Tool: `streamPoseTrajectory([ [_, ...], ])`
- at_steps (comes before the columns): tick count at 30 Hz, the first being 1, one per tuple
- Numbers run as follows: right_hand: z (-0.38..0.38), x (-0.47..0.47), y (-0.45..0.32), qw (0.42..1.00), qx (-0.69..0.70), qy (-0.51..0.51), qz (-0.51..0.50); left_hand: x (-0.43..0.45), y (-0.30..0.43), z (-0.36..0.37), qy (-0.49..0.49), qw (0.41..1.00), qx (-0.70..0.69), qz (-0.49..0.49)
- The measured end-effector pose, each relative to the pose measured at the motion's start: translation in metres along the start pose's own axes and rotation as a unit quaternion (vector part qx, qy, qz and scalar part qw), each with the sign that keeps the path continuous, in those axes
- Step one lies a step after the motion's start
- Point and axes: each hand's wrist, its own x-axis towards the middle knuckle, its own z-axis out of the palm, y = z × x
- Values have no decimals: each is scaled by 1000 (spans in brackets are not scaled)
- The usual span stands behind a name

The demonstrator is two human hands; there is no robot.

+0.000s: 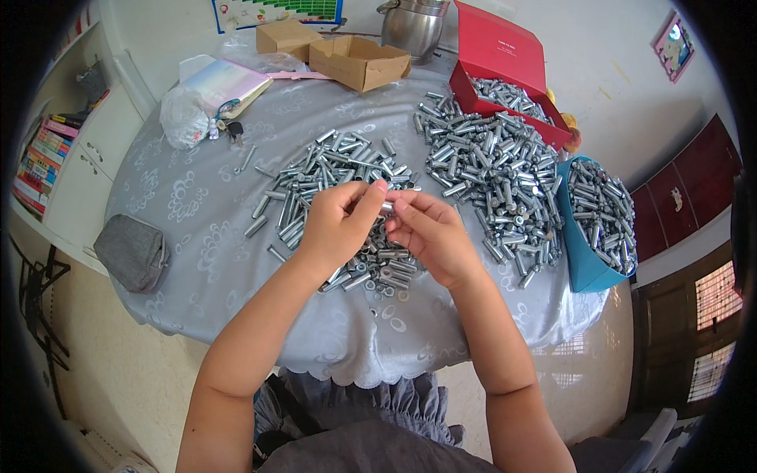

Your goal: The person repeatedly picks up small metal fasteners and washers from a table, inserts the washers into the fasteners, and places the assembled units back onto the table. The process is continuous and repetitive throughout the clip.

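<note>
Over the middle of a cloth-covered round table, my left hand [346,219] and my right hand [432,230] meet at the fingertips. Between them they hold a small shiny metal sleeve [387,207]; its ends are partly hidden by the fingers. Below and behind the hands spreads a pile of loose metal sleeves, bolts, nuts and washers [355,155]. To the right lies a larger heap of sleeve anchor bolts [497,171]. More of these bolts fill a red box [502,35] with a raised lid and a blue container [576,236].
Cardboard boxes [361,62] and a metal pot [413,29] stand at the back. At the left are a notebook [225,80], a knotted plastic bag [184,117], keys [235,131] and a grey zipped pouch [131,253]. One bolt [245,159] lies apart near the keys.
</note>
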Motion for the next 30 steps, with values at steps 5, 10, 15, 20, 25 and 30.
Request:
streamPoseTrajectory([
  [5,-2,0,-1,999,29,-17,4,2,-7,-3,-9,1000,18,14],
  [10,-9,2,3,995,79,-53,17,1,-5,-2,-12,1000,2,18],
  [15,-5,1,0,996,63,-52,28,1,-3,-2,-8,998,-57,-2],
  [20,-8,2,1,994,91,-39,38,3,-5,-2,7,997,-78,0],
  [25,-8,2,2,995,86,-33,33,2,0,-4,20,999,-47,6],
  [30,-4,1,-3,995,71,-44,50,2,-1,-6,27,1000,-11,12],
])
